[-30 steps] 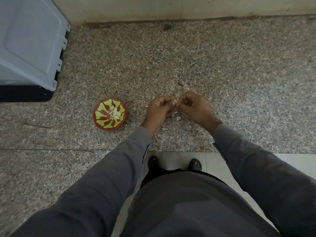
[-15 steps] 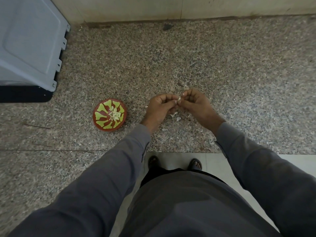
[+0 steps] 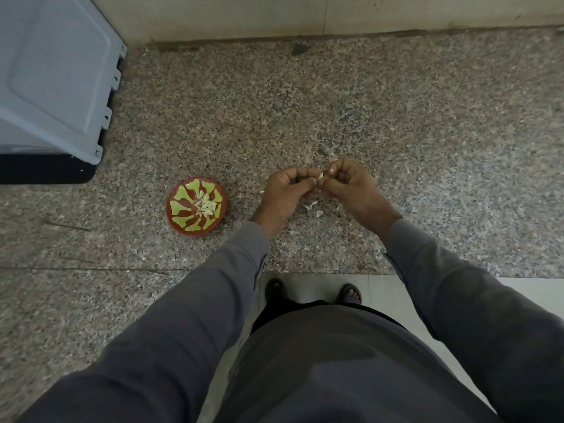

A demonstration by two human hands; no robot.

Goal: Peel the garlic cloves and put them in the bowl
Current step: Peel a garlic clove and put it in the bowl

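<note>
A small pale garlic clove is pinched between the fingertips of both hands above the granite counter. My left hand holds it from the left with curled fingers. My right hand pinches it from the right with thumb and forefinger. A red bowl with a green pattern stands on the counter to the left of my hands and holds several peeled cloves. Bits of white garlic skin lie on the counter beneath my hands.
A grey plastic appliance with a black base stands at the back left. A tiled wall closes off the counter's far side. The counter's front edge runs just above my feet on the tiled floor.
Both hands have risen slightly and shifted a little away from me, still working the clove between their fingertips. The bowl has not moved.
</note>
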